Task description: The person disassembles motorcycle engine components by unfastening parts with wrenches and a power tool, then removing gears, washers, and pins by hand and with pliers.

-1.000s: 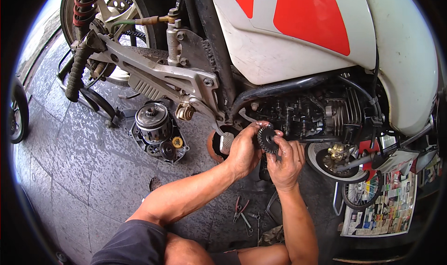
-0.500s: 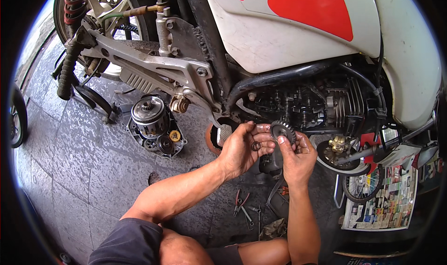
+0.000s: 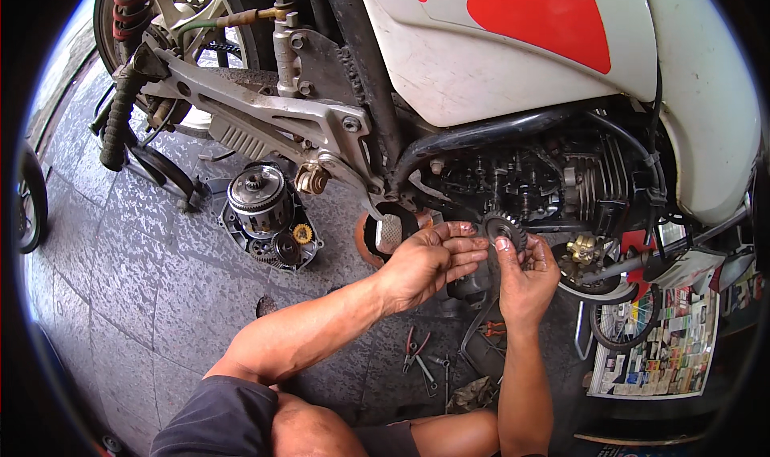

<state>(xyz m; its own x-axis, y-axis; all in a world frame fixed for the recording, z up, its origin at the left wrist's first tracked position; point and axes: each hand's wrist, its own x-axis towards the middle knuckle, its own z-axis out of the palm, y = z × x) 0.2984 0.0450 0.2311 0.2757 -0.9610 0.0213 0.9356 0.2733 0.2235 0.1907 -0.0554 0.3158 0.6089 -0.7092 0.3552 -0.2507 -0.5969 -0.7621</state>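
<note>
In my right hand [image 3: 529, 284] is a dark toothed gear [image 3: 504, 231], pinched by its rim between thumb and fingers. My left hand [image 3: 429, 263] is close beside it, with its fingers stretched toward the gear. The small dark ring seen in that hand earlier is out of sight, and I cannot tell whether the palm holds it. Just beyond both hands is the opened engine [image 3: 513, 180] of a motorcycle, its inner shafts and dark metal parts exposed.
A removed engine cover [image 3: 309, 252] with a clutch basket [image 3: 257, 200] and a yellow gear [image 3: 302, 233] lies at left. Red-handled pliers [image 3: 415, 349] and wrenches are on the tiled floor. The white-and-red bodywork [image 3: 521, 48] overhangs the engine. An orange-brown container [image 3: 369, 240] stands near my left hand.
My right hand has moved slightly right with the gear. My left hand has turned and its fingers have straightened; the small ring no longer shows.
</note>
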